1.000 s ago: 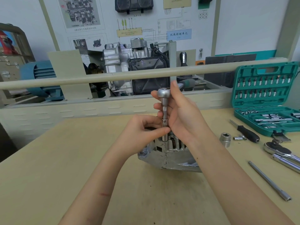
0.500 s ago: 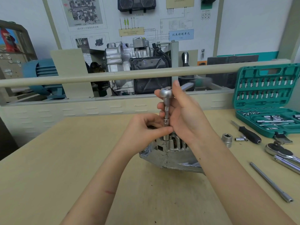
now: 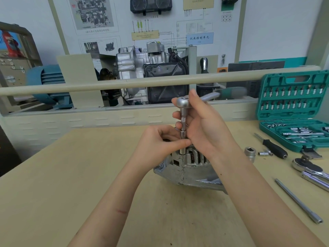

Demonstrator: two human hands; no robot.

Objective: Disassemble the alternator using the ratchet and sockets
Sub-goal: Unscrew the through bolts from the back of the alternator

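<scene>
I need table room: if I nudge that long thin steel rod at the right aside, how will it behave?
The steel rod looks round and smooth, so it would probably roll rather than slide. It seems stiff and fairly light. Rolling right, it could meet the big ratchet.

**One head-worn view, angled forward and down over the bench**

Only a single view is given, taken from the person's head and aimed forward and slightly down. The left hand (image 3: 160, 141) and right hand (image 3: 204, 127) are framed near the centre, close to the lens, with both forearms entering from the bottom edge. The table (image 3: 71, 175) is seen spreading below and to either side of the grip. Beyond the grip, a horizontal rail (image 3: 124, 83) and a wall of charts are taken in. Wide-angle bending is visible toward the edges. No second view is available for overlap.
</scene>
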